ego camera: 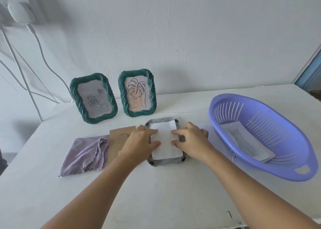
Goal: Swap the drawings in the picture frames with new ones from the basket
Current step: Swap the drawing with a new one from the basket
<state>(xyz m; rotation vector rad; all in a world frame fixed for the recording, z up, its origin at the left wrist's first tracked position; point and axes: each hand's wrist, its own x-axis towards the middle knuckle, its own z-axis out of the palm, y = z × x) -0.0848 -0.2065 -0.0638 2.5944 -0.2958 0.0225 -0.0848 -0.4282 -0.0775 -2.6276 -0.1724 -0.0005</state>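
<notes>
While both hands press on the white sheet (pixel 165 140) in the lower middle of the frame, the left hand (pixel 139 141) lies on its left edge and the right hand (pixel 191 140) on its right edge, so the sheet sits exactly between them, about equally near to each. Their fingers are mostly straight and flat on the paper; they pinch nothing. The sheet's long axis runs from near to far, and it shows only its blank back. It lies inside the face-down frame (pixel 166 161), whose dark grey rim appears around it. I judge it is being seated in the opening. Just left of the left hand lies the brown backing board (pixel 116 141), partly over a lilac cloth (pixel 85 154). At the right stands the purple basket (pixel 260 159) on the desk (pixel 156 194), with more drawings (pixel 243 138) inside.
</notes>
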